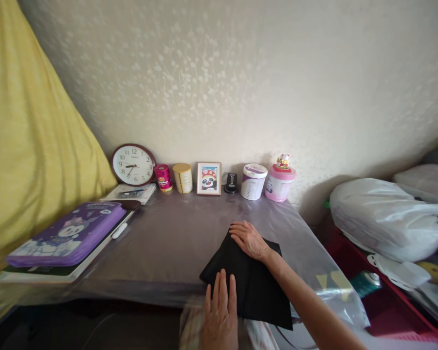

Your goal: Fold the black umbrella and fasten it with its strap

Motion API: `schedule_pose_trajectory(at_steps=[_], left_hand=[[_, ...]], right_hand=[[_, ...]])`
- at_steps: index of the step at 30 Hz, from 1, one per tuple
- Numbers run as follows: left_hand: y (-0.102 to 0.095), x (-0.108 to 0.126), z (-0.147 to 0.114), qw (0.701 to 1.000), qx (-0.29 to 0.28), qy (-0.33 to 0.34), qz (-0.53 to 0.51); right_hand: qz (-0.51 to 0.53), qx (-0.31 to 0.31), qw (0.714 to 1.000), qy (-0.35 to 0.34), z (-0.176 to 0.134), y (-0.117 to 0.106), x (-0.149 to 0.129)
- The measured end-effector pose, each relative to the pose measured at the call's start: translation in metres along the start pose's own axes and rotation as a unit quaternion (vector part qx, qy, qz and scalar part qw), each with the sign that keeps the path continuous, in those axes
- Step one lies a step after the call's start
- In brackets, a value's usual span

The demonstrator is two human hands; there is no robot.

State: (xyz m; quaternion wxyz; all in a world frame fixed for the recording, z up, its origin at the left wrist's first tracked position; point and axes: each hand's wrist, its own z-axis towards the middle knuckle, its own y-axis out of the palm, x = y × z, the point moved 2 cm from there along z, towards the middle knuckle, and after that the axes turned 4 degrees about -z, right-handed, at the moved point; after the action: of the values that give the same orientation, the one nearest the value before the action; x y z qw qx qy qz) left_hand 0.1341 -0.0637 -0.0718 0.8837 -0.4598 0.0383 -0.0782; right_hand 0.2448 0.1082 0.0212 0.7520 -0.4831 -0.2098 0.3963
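"Where is the black sheet (pixel 256 290)?"
"Across the front of the counter (pixel 168 238), its lower corner hanging past the edge"
"And the left hand (pixel 221 313)?"
"Open, palm down, fingers slightly spread near the sheet's left corner, gripping nothing"
"The right hand (pixel 253 242)?"
"Also open, fingers together, resting on the sheet's far edge; behind, a framed panda picture (pixel 209 179) stands between a yellow-lidded can (pixel 183 180) and a small black object (pixel 231 183)"

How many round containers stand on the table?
4: a pink can beside the clock, a yellow-topped tub next to the can, then a white tub and a pink-lidded tub right of the framed picture. None looks hidden.
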Motion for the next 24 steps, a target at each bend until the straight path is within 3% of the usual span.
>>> schedule_pose_trajectory(at_steps=[5, 8, 11, 13, 15, 19, 24], left_hand=[[0.003, 0.001, -0.003, 1.000, -0.017, -0.019, -0.005], [0.003, 0.002, -0.003, 0.999, -0.029, -0.023, -0.001], [-0.001, 0.002, -0.002, 0.999, -0.037, -0.028, 0.001], [-0.006, 0.002, 0.000, 0.999, -0.040, -0.035, -0.002], [-0.012, 0.003, 0.002, 0.999, -0.042, -0.033, -0.005], [-0.019, 0.003, 0.005, 0.999, -0.046, -0.022, -0.001], [-0.019, 0.003, 0.003, 0.998, -0.057, -0.025, 0.005]], right_hand=[[-0.025, -0.032, 0.995, 0.091, 0.018, 0.002, 0.032], [-0.047, 0.014, 0.989, 0.143, 0.015, -0.008, 0.022], [-0.019, 0.051, 0.995, 0.083, 0.003, -0.015, -0.008], [0.000, 0.026, 0.999, 0.020, -0.004, -0.012, -0.025], [0.003, 0.005, 1.000, 0.006, -0.006, -0.005, -0.028], [0.007, 0.028, 0.988, 0.151, 0.001, 0.000, 0.010], [-0.016, 0.099, 0.939, 0.329, -0.031, -0.029, 0.052]])
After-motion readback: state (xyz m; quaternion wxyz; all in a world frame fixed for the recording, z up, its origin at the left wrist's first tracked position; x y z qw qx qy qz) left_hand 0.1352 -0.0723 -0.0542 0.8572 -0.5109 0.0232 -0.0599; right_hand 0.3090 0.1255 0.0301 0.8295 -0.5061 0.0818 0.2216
